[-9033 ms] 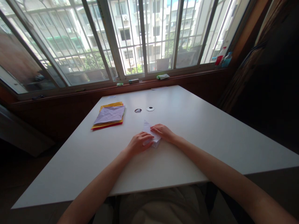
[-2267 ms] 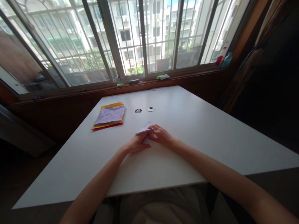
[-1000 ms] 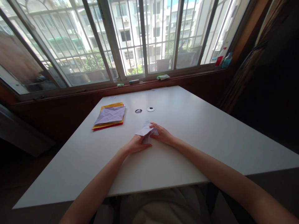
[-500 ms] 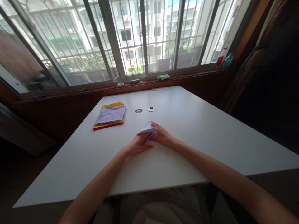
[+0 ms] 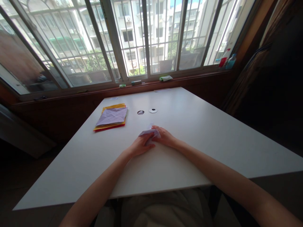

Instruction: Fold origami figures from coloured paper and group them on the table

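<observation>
Pale lilac folded paper at mid-counter, pinched between left hand and right hand, fingers closed on its folds. Several creases made, shape unfinished. Stack of coloured sheets far left, untouched.

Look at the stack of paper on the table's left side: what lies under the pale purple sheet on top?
Under the creased purple sheet lie a yellow sheet and a red sheet, showing only at their edges. Any sheets between them are covered.
</observation>
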A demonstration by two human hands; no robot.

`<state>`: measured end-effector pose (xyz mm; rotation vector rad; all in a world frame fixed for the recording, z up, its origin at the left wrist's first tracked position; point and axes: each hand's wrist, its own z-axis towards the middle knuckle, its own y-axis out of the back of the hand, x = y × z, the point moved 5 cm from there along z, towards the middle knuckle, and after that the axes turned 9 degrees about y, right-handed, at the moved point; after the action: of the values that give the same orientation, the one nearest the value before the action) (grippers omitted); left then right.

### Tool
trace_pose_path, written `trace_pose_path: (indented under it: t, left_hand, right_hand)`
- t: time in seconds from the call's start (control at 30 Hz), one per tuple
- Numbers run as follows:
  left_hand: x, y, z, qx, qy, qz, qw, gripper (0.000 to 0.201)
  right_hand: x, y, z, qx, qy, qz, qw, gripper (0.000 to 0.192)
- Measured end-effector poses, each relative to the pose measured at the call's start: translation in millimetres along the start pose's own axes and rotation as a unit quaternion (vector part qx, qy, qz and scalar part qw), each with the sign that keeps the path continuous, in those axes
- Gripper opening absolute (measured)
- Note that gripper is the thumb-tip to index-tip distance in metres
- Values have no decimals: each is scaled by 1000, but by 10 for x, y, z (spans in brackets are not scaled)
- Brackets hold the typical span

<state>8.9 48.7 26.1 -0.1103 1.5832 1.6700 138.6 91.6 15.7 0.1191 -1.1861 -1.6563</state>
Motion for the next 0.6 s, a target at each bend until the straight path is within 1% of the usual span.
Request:
trace_pose_path:
  t: [0.1,0.23,0.43,0.5,0.6]
  left_hand:
    - [-7,8,5,-26,7,19,999,41]
    - [-9,12,17,-58,48,55,996,33]
    - [-12,8,20,-79,73,93,990,27]
    - [-3,2,21,-81,75,101,989,24]
    - [13,-3,24,-86,83,108,987,23]
  right_hand:
    - [33,-10,6,17,15,7,1000,53]
    - [74,-55,1,29,45,-7,999,50]
    - [184,-87,3,39,79,-17,996,45]
    - [193,-80,4,36,74,-17,996,48]
    - [158,-76,-2,31,55,-10,998,58]
